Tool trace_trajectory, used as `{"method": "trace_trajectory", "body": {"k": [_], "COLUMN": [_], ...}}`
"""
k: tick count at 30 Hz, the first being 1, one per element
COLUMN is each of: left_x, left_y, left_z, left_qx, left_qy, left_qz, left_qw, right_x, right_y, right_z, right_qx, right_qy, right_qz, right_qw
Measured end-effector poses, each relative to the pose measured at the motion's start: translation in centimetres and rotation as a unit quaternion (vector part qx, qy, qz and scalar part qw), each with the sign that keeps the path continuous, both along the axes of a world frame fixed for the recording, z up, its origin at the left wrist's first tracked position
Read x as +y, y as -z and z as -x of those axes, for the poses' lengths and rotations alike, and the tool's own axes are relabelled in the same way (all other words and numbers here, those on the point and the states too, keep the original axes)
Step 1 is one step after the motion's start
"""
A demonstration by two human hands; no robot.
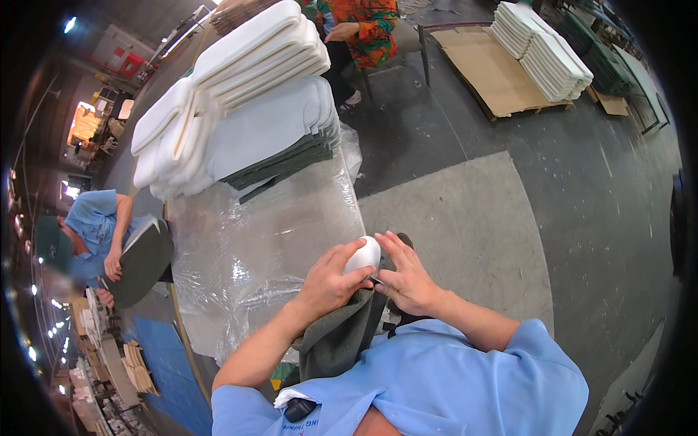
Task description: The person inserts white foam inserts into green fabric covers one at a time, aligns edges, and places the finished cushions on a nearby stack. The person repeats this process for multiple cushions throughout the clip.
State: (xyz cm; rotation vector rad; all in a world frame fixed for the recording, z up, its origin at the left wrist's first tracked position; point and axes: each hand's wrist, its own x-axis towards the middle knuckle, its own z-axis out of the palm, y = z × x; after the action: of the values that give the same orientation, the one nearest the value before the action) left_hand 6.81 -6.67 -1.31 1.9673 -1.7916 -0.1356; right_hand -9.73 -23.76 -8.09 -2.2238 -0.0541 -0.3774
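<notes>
My left hand (333, 279) is closed around a smooth white rounded piece (368, 256), possibly the end of a padded insert. My right hand (411, 282) bends in from the other side, fingertips against the white piece and thumb by a dark edge just below it. A dark green-grey cloth (331, 341), seemingly a cover, hangs under both hands against my body. Its opening and whatever lies inside are largely hidden by my fingers.
Ahead stands a table wrapped in clear plastic (247, 247), bearing stacked white padding (251, 43) and grey-green cut sheets (269, 120). At left, a person in blue (94, 225) handles a dark green padded piece (142, 265). Another person (371, 36) sits beyond. White stacks (542, 54) lie on cardboard.
</notes>
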Motion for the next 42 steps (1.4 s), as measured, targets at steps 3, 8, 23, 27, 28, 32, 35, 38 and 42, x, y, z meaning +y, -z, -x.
{"method": "trace_trajectory", "body": {"k": [3, 8, 23, 27, 28, 32, 35, 38, 42], "left_x": [-0.2, -0.6, -4.0, -4.8, -4.9, -4.8, -4.6, -4.2, -4.0], "left_y": [1.9, 4.0, 9.1, 9.6, 10.2, 14.6, 17.0, 19.2, 19.4], "left_z": [-0.6, -1.6, -4.1, -4.7, -4.8, -6.0, -6.9, -7.0, -6.3], "left_qx": [0.048, 0.157, 0.558, 0.571, 0.555, 0.593, 0.595, 0.604, 0.568], "left_qy": [-0.021, -0.058, -0.211, -0.234, -0.229, -0.207, -0.238, -0.249, -0.256], "left_qz": [0.022, -0.005, -0.088, -0.152, -0.167, -0.191, -0.236, -0.277, -0.252], "left_qw": [0.998, 0.986, 0.798, 0.772, 0.782, 0.754, 0.730, 0.704, 0.741], "right_x": [-0.9, -1.4, -2.7, -2.8, -3.0, -2.6, -1.5, -0.2, 0.0], "right_y": [1.1, 2.1, 6.4, 8.7, 9.4, 13.4, 16.3, 19.8, 18.9], "right_z": [-1.5, -2.7, -5.5, -5.5, -5.3, -5.5, -6.0, -6.5, -5.5], "right_qx": [0.038, 0.038, 0.194, 0.197, 0.230, 0.281, 0.305, 0.318, 0.359], "right_qy": [-0.066, -0.072, 0.049, 0.031, 0.019, 0.003, -0.001, 0.008, 0.040], "right_qz": [-0.025, -0.132, -0.427, -0.523, -0.496, -0.428, -0.462, -0.526, -0.599], "right_qw": [0.997, 0.988, 0.882, 0.829, 0.837, 0.859, 0.833, 0.789, 0.714]}}
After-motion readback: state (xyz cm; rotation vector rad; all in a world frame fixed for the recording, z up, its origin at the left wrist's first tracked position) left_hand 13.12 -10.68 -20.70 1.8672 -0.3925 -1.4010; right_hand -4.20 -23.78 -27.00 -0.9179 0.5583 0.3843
